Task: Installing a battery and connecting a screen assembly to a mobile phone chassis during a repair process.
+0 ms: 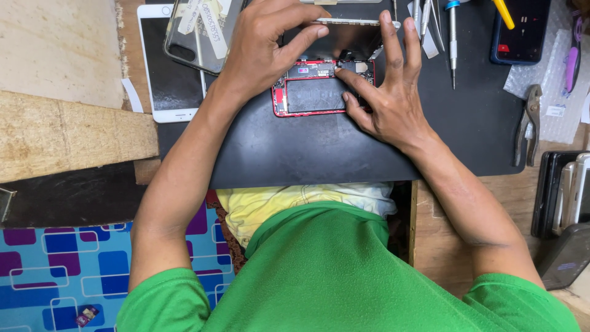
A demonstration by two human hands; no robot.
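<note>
An opened red phone body [313, 95] lies on a black work mat [319, 147], its battery and circuit parts exposed. My left hand [264, 43] rests over the phone's upper left, fingers curled toward its lifted screen panel [350, 23]. My right hand [384, 92] sits at the phone's right side, its index fingertip pressing on the parts near the top edge while the other fingers spread upward. Neither hand grips a tool.
A white phone [163, 67] and a clear case [196, 34] lie at the upper left. Tweezers and a screwdriver [452, 37] sit beyond the right hand, a dark phone [522, 31] and pliers [530, 123] farther right. Several devices [562, 197] stack at the right edge. Wooden boards [67, 132] at left.
</note>
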